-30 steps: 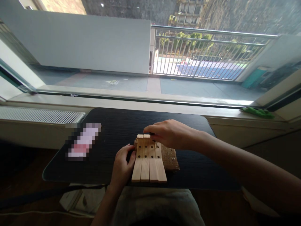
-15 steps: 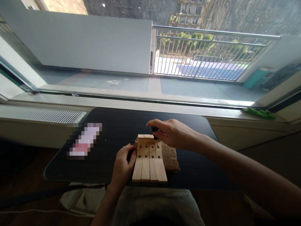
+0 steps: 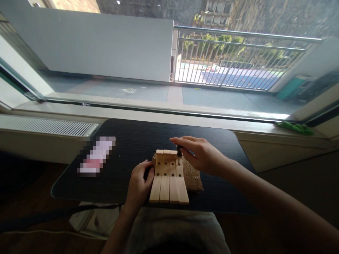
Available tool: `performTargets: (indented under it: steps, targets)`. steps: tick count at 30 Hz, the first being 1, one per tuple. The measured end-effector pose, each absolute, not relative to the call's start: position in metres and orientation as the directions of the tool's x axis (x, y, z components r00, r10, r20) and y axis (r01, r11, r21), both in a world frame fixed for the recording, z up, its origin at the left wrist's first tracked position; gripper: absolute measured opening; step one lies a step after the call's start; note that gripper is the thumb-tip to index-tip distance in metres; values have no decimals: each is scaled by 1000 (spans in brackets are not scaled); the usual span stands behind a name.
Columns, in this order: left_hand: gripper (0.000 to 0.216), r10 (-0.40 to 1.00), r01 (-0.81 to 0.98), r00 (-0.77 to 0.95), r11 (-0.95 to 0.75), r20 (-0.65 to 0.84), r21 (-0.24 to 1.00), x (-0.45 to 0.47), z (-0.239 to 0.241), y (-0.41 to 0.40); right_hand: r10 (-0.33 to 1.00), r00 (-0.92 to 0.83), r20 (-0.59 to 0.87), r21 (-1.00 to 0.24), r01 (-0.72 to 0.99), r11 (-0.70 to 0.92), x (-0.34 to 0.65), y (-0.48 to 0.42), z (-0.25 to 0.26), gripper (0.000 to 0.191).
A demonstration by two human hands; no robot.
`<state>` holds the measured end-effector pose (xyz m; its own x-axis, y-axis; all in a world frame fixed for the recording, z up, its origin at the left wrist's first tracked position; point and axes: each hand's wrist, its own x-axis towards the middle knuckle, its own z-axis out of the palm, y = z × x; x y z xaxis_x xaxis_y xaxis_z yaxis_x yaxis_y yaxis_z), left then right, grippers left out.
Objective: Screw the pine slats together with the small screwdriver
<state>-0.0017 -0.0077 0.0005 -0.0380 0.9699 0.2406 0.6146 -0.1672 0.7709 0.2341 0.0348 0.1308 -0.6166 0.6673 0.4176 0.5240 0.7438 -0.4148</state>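
Several pale wooden slats (image 3: 164,188) lie side by side, with dark screws or holes in two rows across them. My left hand (image 3: 139,180) grips their left side, its fingertips partly hidden behind the edge. In my right hand (image 3: 202,153) is a short screwdriver (image 3: 179,151) with a black handle, held upright between thumb and fingers. Its shaft points down to the dark spot at the upper right of the rightmost slat. A brown corrugated cardboard piece (image 3: 192,176), dotted with small holes or bits, sticks out from under the slats on the right.
The black table (image 3: 127,137) has rounded corners and stands against the window sill (image 3: 148,118). A blurred-out pinkish object (image 3: 99,155) rests at its left. Beyond the table's left corner is a white radiator (image 3: 47,127); a green cloth (image 3: 294,128) lies on the sill at right.
My right hand has shifted slightly, and the screwdriver's handle stands more upright over the same spot. My left hand keeps its grip. The whole view has moved a little.
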Motion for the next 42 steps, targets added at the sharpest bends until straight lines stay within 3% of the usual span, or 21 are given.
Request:
performTargets:
  steps: [3, 13, 18, 30, 34, 42]
  targets:
    - [32, 969, 615, -35, -172, 245, 770, -2, 1, -8, 668, -604, 435, -471, 479, 741, 234, 33, 126, 44]
    - [32, 970, 605, -47, -163, 240, 780, -2, -1, -7, 673, -601, 431, -464, 492, 737, 239, 31, 127, 33]
    - [31, 968, 612, -34, -176, 247, 771, -2, 0, -7, 701, -592, 397, -442, 546, 711, 241, 30, 123, 42]
    - [33, 969, 619, -39, -167, 242, 768, -1, 0, -7, 705, -535, 466, -556, 442, 704, 233, 32, 119, 33]
    - [31, 966, 615, -42, -176, 254, 768, -1, 0, -7, 706, -506, 495, -555, 441, 705, 233, 32, 116, 27]
    - [32, 966, 617, -42, -177, 257, 766, -1, 0, -7, 663, -538, 522, -517, 419, 747, 234, 33, 115, 34]
